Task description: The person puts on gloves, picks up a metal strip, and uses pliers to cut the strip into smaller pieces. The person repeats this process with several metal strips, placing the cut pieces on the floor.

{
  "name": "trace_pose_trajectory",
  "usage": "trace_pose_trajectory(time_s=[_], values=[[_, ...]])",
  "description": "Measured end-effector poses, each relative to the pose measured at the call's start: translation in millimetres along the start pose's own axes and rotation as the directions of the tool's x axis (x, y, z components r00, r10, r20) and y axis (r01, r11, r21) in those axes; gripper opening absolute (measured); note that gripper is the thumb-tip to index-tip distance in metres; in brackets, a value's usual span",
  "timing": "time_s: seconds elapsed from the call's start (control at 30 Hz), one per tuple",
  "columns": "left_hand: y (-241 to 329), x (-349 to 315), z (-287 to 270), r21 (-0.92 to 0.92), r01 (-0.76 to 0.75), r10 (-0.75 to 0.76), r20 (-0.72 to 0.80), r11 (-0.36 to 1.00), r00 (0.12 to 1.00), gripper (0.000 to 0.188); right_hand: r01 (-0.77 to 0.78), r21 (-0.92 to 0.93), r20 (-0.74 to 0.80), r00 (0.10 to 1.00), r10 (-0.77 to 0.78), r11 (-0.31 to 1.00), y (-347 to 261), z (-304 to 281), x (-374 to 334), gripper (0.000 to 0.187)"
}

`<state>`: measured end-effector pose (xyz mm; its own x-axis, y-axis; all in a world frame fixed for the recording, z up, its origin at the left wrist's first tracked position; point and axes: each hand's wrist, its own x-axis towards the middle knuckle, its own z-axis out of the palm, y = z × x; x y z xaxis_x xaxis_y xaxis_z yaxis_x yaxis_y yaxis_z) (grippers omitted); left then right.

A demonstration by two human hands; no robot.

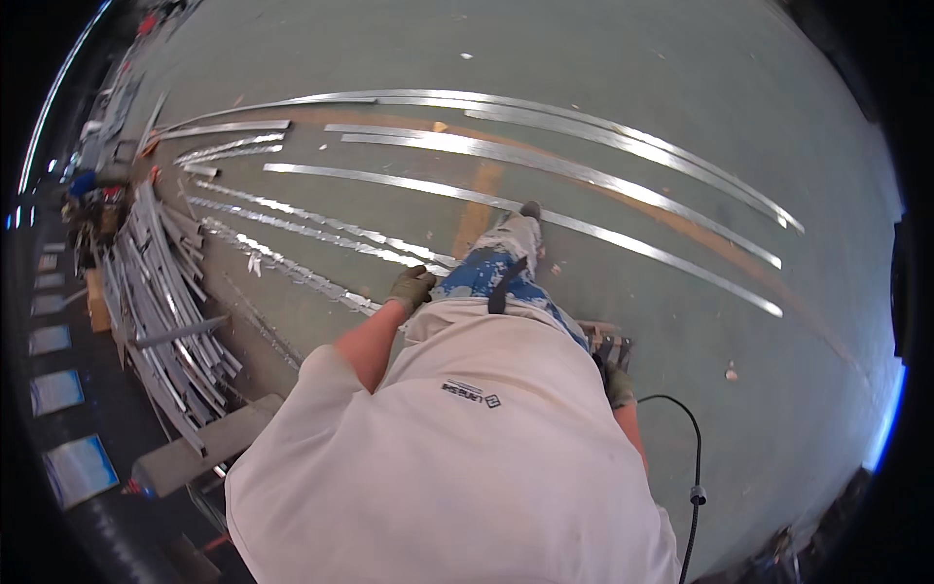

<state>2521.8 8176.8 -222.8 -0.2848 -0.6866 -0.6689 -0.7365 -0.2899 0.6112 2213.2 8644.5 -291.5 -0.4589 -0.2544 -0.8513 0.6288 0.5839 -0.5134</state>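
Note:
My left hand (413,288), in an olive work glove, hangs beside my left thigh with its fingers curled in. Nothing shows sticking out of it. Behind it, thin crinkled silver strips (321,232) run along the floor toward my legs. My right hand (617,385), gloved as well, is low at my right hip and partly hidden by my shirt. Its fingers curl close to a dark object with a patterned top (613,346), whose kind I cannot make out. A black cable (693,428) leads away from beside this hand.
Long flat silver metal strips (409,179) lie across the floor ahead, around my outstretched shoe (530,209). To the left is a heap of grey metal strips (161,292), with a grey cylinder (209,443) near it. A small clamp-like piece (698,494) sits on the cable.

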Motion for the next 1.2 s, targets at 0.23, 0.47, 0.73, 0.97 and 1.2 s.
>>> trace_pose_trajectory(time_s=[0.23, 0.47, 0.73, 0.97, 1.2], values=[[-8.0, -7.1, -0.5, -0.108, 0.191, -0.193, -0.002, 0.976, 0.981, 0.070, 0.010, -0.306, 0.014, 1.000, -0.006, 0.952, -23.9, 0.1, -9.2, 0.037], [-8.5, -7.3, 2.2, -0.160, 0.221, -0.221, 0.018, 0.962, 0.975, 0.074, -0.174, 0.186, -0.018, 0.984, 0.180, 0.967, 17.2, -20.0, 48.9, 0.040], [0.2, 18.4, 15.3, -0.095, 0.225, -0.226, -0.005, 0.970, 0.974, 0.073, -0.181, 0.023, -0.005, 0.983, 0.181, 0.983, 24.7, -69.1, 100.2, 0.047], [56.6, 34.6, 21.4, -0.154, 0.287, -0.289, 0.008, 0.945, 0.957, 0.063, -0.066, -0.542, 0.025, 0.995, 0.094, 0.838, -113.9, -69.5, 92.9, 0.040], [111.7, 78.5, 28.8, -0.127, 0.242, -0.245, -0.008, 0.962, 0.969, 0.066, -0.139, -0.091, -0.046, 0.990, 0.135, 0.986, -267.0, -22.5, 47.8, 0.026]])
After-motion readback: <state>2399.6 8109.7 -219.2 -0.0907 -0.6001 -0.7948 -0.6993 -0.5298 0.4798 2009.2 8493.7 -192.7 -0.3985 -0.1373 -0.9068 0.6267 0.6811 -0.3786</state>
